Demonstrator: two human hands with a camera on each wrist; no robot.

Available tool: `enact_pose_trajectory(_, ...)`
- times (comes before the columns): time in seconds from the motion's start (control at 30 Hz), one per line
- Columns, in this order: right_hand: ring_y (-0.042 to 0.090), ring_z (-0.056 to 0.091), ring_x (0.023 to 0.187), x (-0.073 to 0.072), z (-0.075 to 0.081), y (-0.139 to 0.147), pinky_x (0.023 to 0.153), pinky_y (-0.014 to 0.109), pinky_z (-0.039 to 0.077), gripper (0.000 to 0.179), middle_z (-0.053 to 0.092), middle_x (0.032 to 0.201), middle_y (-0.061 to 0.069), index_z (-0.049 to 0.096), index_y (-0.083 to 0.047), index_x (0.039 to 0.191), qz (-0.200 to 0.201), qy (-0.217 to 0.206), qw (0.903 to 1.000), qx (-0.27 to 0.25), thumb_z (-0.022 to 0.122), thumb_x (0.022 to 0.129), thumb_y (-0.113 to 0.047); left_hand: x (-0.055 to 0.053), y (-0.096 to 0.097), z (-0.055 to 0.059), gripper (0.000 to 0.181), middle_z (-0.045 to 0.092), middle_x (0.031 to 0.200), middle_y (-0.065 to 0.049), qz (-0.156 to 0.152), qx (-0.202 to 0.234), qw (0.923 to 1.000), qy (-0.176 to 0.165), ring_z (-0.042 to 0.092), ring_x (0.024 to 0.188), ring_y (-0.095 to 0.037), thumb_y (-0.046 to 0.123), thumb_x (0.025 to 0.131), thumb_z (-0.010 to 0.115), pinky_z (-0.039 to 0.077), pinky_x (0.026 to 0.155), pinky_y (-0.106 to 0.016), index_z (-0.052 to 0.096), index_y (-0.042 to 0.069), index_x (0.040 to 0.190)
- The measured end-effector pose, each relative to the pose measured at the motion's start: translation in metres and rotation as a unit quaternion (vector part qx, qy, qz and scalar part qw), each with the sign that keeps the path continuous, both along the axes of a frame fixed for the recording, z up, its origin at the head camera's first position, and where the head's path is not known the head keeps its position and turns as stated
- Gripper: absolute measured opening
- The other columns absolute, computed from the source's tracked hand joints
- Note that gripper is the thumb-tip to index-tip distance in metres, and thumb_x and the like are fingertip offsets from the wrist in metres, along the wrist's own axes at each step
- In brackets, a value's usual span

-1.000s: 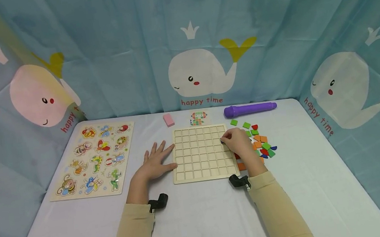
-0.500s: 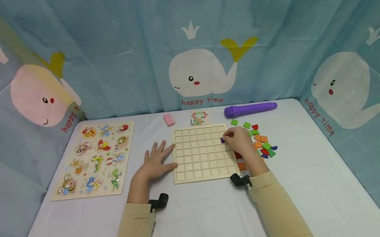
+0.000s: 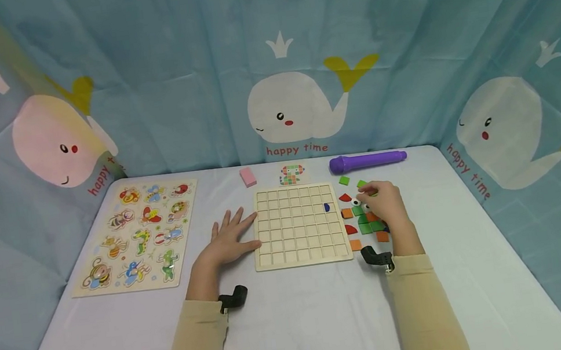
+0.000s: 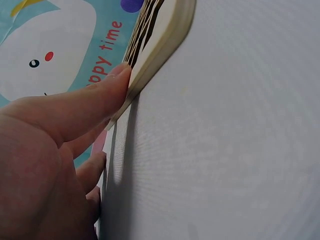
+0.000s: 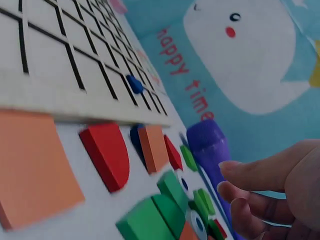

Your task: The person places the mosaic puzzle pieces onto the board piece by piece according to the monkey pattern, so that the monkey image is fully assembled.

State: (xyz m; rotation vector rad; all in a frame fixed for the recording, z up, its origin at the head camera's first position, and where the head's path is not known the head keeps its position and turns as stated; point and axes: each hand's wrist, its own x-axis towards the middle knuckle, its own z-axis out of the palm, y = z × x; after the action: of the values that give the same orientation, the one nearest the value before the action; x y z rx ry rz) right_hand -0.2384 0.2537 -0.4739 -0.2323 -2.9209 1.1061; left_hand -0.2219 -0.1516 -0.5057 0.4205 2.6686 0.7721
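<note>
My left hand [image 3: 227, 244] rests on the table with its fingers spread, index finger and thumb touching the left edge of the wooden grid board [image 3: 294, 264]. In the left wrist view, the thumb [image 4: 100, 100] presses the board's edge. One dark blue half-round piece [image 3: 326, 208] lies in a cell near the board's right side. My right hand [image 3: 385, 203] hovers over loose coloured pieces right of the board, its fingers loosely bent. Nothing shows between thumb and fingers in the right wrist view. Below it are green pieces [image 5: 145, 220], a red rounded piece [image 5: 106, 155] and eye pieces [image 3: 356, 202].
A small pattern card [image 3: 292, 174] and a pink block [image 3: 247, 177] lie behind the board. The purple toy microphone [image 3: 368, 161] is at the back right. An insect picture puzzle [image 3: 133, 240] lies on the left. A whale-print curtain [image 3: 174, 124] surrounds the table.
My right hand has let go of the blue half-round piece in the board and moved right, over the loose pieces. My left hand has stayed in place.
</note>
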Motion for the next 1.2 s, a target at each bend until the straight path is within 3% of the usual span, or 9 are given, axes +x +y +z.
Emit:
enact_pose_trajectory(0.1,0.029,0.064,0.095,-0.001,-0.003,0.005,0.08,0.041,0.054,0.028,0.071,0.11,0.015,0.073,-0.009,0.118,0.013,-0.019,0.9997,-0.003,0.07,0.096,-0.026,0.001,-0.002,0.001,0.082,0.006,0.171,-0.011,0.002,-0.001,1.0,0.0,-0.01,0.156,-0.04,0.051,0.092,0.067,-0.01,0.121,-0.065,0.028,0.027,0.161)
enact_pose_trajectory(0.33,0.026,0.058,0.096,-0.002,-0.007,0.001,0.081,0.04,0.05,0.038,0.071,0.115,0.009,0.074,-0.015,0.122,0.119,-0.066,0.9904,0.022,0.08,0.088,-0.031,0.001,-0.005,0.0,0.082,0.007,0.171,-0.012,-0.001,0.005,1.0,0.006,-0.01,0.156,-0.041,0.05,0.092,0.068,-0.01,0.12,-0.066,0.029,0.027,0.161)
enact_pose_trajectory(0.43,0.027,0.057,0.098,-0.003,-0.008,-0.001,0.084,0.041,0.05,0.04,0.07,0.121,0.009,0.075,-0.017,0.121,0.14,-0.083,0.9862,0.031,0.083,0.084,-0.03,0.001,-0.004,0.0,0.082,0.008,0.171,-0.013,-0.001,0.005,1.0,0.007,-0.009,0.156,-0.041,0.05,0.092,0.068,-0.009,0.12,-0.066,0.029,0.026,0.161)
enact_pose_trajectory(0.53,0.028,0.058,0.102,-0.003,-0.009,-0.001,0.088,0.044,0.05,0.038,0.071,0.121,0.008,0.077,-0.017,0.118,0.143,-0.085,0.9856,0.032,0.085,0.083,-0.029,0.002,-0.004,0.0,0.082,0.009,0.17,-0.014,-0.002,0.006,0.9999,0.01,-0.009,0.155,-0.042,0.051,0.092,0.067,-0.009,0.12,-0.067,0.03,0.025,0.161)
enact_pose_trajectory(0.8,0.025,0.06,0.092,-0.003,-0.01,0.002,0.083,0.039,0.051,0.02,0.069,0.097,0.007,0.072,-0.012,0.096,0.113,-0.053,0.9922,-0.009,0.082,0.086,-0.026,0.001,-0.003,0.001,0.081,0.009,0.17,-0.014,-0.002,0.009,0.9999,0.013,-0.008,0.155,-0.043,0.05,0.092,0.068,-0.009,0.119,-0.067,0.031,0.024,0.16)
enact_pose_trajectory(1.03,0.023,0.061,0.091,-0.004,-0.006,-0.006,0.082,0.037,0.051,0.025,0.071,0.099,0.006,0.074,-0.012,0.105,0.112,-0.022,0.9934,-0.003,0.079,0.089,-0.032,0.001,-0.003,0.0,0.082,0.008,0.171,-0.012,-0.001,0.007,1.0,0.007,-0.009,0.156,-0.041,0.05,0.093,0.068,-0.01,0.12,-0.066,0.029,0.026,0.161)
enact_pose_trajectory(1.2,0.022,0.062,0.089,-0.006,-0.004,-0.018,0.076,0.034,0.051,0.024,0.073,0.101,0.005,0.077,-0.014,0.108,0.121,-0.005,0.9923,-0.026,0.074,0.094,-0.033,0.001,0.0,0.001,0.082,0.007,0.171,-0.012,-0.001,0.009,1.0,0.003,-0.01,0.156,-0.041,0.05,0.092,0.068,-0.01,0.12,-0.066,0.029,0.026,0.161)
